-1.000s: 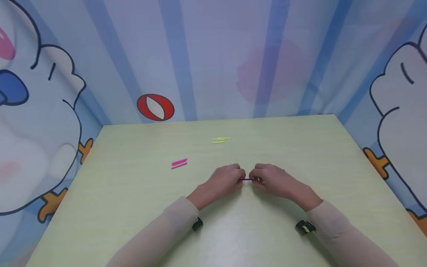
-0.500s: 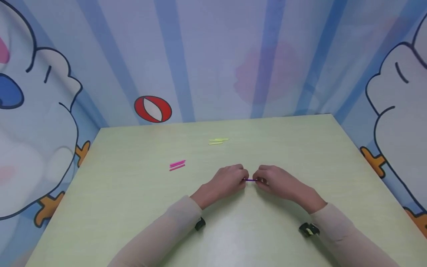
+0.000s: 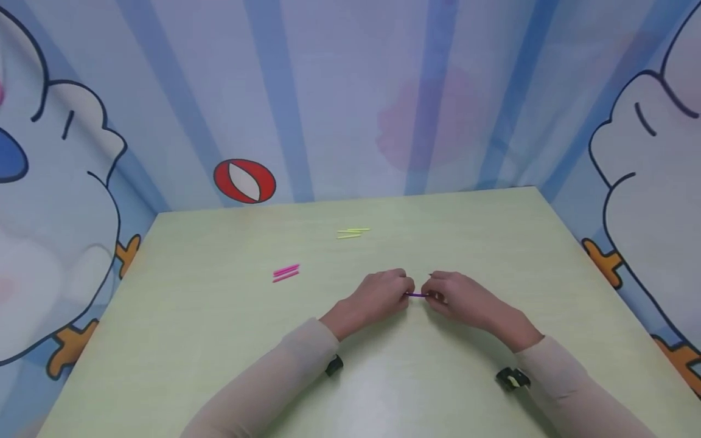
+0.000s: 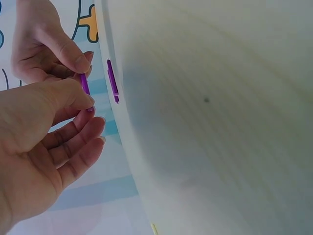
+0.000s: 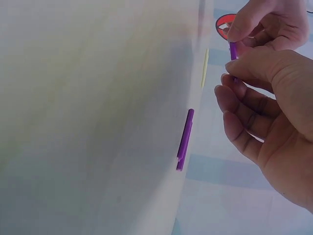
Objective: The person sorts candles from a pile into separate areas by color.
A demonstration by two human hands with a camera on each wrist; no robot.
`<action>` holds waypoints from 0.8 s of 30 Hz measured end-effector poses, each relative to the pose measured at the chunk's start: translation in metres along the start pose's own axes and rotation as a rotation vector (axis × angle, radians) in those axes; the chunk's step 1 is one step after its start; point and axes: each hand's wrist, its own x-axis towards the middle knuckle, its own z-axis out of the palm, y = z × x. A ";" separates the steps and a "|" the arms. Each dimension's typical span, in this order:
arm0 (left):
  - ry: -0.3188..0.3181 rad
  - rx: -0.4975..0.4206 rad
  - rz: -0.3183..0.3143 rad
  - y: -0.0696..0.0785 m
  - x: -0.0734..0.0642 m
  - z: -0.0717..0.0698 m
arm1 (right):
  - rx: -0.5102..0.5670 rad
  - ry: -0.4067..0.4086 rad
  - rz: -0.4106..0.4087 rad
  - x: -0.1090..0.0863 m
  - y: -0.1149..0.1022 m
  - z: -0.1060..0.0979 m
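Observation:
A thin purple stick (image 3: pixel 417 295) spans the short gap between the hands, above the table. My left hand (image 3: pixel 378 297) pinches one end between thumb and index finger; in the left wrist view its other fingers are loosely curled. The opposite end is pinched by my right hand (image 3: pixel 465 298), thumb against index finger. In the right wrist view the held stick (image 5: pixel 233 50) shows between both thumbs. More purple sticks (image 5: pixel 185 139) lie side by side on the table, mostly hidden behind the right hand in the head view.
Pink sticks (image 3: pixel 286 273) lie on the pale table (image 3: pixel 208 340), left of the hands. Farther back are several yellow sticks (image 3: pixel 350 233). A printed cloth (image 3: pixel 350 97) stands behind the table and along both sides.
Both hands have shifted a little to the right over the table, still pinching the purple stick. The head view has turned slightly. The pink and yellow sticks lie as before.

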 end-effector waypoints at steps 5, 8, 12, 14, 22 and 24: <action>-0.006 0.007 0.004 0.002 0.006 0.003 | -0.009 0.011 0.001 -0.004 0.003 -0.001; -0.006 0.006 0.012 0.004 0.011 0.003 | -0.016 0.006 0.031 -0.006 0.005 -0.003; -0.017 0.000 0.014 0.006 0.017 0.004 | -0.017 -0.007 0.082 -0.009 0.006 -0.005; -0.028 -0.006 0.011 0.006 0.020 0.005 | -0.016 -0.013 0.098 -0.010 0.007 -0.006; -0.054 -0.017 0.014 0.006 0.030 0.009 | -0.011 -0.001 0.110 -0.014 0.015 -0.006; -0.062 -0.023 0.011 0.007 0.033 0.010 | -0.008 0.001 0.117 -0.015 0.017 -0.006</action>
